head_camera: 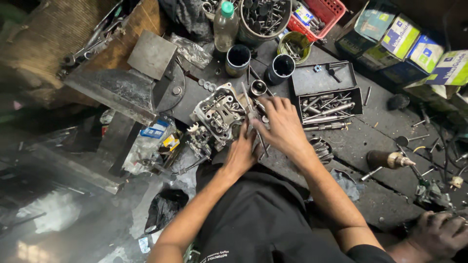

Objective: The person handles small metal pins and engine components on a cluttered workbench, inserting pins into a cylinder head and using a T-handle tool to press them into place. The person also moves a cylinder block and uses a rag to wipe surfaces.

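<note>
1. My left hand (240, 152) rests against the near edge of the grey cast-metal engine head with its springs and rockers (218, 116). Its fingers curl toward the casting, but whether they pinch anything I cannot tell; the right hand hides their tips.

2. My right hand (280, 127) lies palm down just right of the casting, fingers spread and bent over a slim steel rod-shaped tool (255, 127) that runs from the casting's right side down between my hands. The fingers press on the rod more than they close round it.

3. The engine head sits on the dark oily workbench (370, 141), in the middle, just beyond my hands. Behind it stand two short black cylindrical sleeves (238, 59), and to the right an open grey metal tray of bolts and pins (327, 108).

4. I judge the step in hand to be seating or working a small part at the casting's right flank with the rod.

5. The next move, as I see it, calls for a steady left hand on the casting and a firmer, aligned grip on the rod, so it does not slip off the oily metal.
</note>
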